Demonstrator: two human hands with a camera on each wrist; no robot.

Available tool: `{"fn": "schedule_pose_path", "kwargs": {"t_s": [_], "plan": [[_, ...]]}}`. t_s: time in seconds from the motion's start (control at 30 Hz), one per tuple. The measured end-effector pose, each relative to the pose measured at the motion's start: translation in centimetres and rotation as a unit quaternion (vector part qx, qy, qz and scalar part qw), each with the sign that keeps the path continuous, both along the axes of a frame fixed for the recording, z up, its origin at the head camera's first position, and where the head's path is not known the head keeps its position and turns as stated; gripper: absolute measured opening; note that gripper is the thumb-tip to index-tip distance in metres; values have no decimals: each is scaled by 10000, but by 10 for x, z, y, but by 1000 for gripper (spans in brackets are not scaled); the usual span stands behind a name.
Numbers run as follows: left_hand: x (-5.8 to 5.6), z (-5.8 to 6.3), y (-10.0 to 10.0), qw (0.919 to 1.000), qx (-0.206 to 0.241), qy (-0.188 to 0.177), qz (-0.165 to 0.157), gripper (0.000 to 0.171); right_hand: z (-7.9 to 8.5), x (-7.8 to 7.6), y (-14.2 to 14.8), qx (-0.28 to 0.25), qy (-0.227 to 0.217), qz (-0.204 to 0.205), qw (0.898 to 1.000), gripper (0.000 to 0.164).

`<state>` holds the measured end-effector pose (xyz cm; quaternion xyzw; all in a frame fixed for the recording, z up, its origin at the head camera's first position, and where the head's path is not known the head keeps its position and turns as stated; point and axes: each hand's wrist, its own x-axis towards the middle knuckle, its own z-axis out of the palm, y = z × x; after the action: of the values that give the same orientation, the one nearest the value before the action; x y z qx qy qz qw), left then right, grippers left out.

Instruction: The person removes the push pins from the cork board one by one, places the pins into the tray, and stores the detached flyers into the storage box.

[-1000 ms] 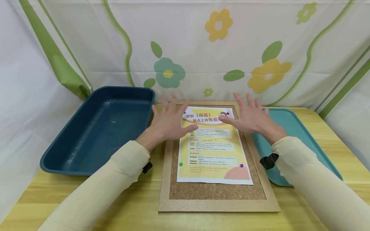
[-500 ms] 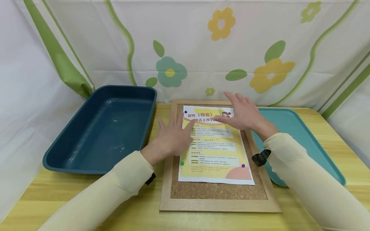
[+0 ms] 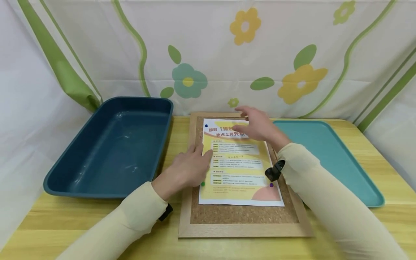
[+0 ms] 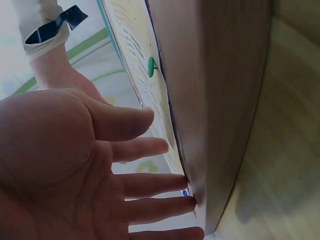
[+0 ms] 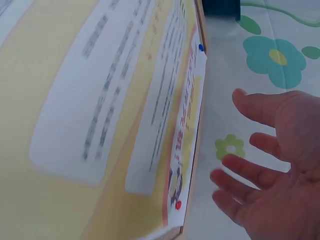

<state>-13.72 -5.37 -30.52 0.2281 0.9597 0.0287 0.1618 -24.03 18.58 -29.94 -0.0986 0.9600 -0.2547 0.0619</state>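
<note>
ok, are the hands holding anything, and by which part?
Nothing held: left hand is at the left side of the corkboard, right hand near its top; neither grips.

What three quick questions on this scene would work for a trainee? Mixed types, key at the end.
1. In the head view, which pin colour sits near the lower left corner of the printed sheet: (a) purple, (b) green, (c) blue?
2. True or false: in the head view, the framed corkboard lies between the dark blue tub and the teal tray.
3. Which pin is hidden by the right hand in the head view but shows in the right wrist view?

Key:
1. b, the green pin.
2. True.
3. The red pin.
</note>
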Motion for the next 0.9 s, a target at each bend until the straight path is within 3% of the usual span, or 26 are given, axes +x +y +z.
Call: {"fn": "schedule_pose_path", "kwargs": {"t_s": [0.33, 0.5, 0.9], "plan": [[0, -5, -10, 9999, 136, -72, 6, 55, -12, -17, -34, -796, -549, 110, 9953, 69], [1, -5, -13, 9996, 182, -168, 107, 49, -23, -23, -47, -1294, -820, -16, 9882, 65], [1, -10, -11, 9994, 259, -135, 206, 54, -38, -34, -62, -2139, -1047, -191, 9711, 51]]}}
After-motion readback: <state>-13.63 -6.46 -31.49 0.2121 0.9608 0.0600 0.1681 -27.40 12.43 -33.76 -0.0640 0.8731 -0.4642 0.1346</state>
